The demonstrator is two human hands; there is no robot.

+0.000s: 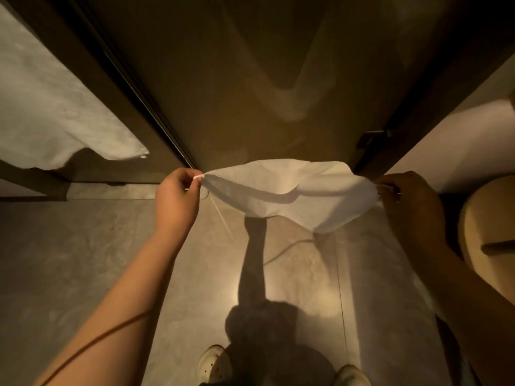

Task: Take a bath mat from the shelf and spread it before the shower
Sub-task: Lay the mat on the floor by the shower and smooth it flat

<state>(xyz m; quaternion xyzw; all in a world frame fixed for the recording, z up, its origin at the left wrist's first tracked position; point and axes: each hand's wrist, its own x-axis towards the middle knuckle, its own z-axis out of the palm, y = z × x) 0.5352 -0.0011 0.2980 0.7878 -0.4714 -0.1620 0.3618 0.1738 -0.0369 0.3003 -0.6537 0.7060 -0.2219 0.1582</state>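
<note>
Probably a bathroom: glass shower door (250, 79), tiled floor (83, 246).

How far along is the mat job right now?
Done: the mat is off the shelf and opened out. In hand: the left hand and right hand each pinch an end, holding it stretched in the air, sagging in the middle, in front of the glass door. Left: lower it flat onto the floor.

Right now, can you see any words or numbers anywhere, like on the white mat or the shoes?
None to read. The mat, held in the air by the left hand and right hand, is plain white. The shoes show no print that I can make out. The door and floor are bare of text.
</note>
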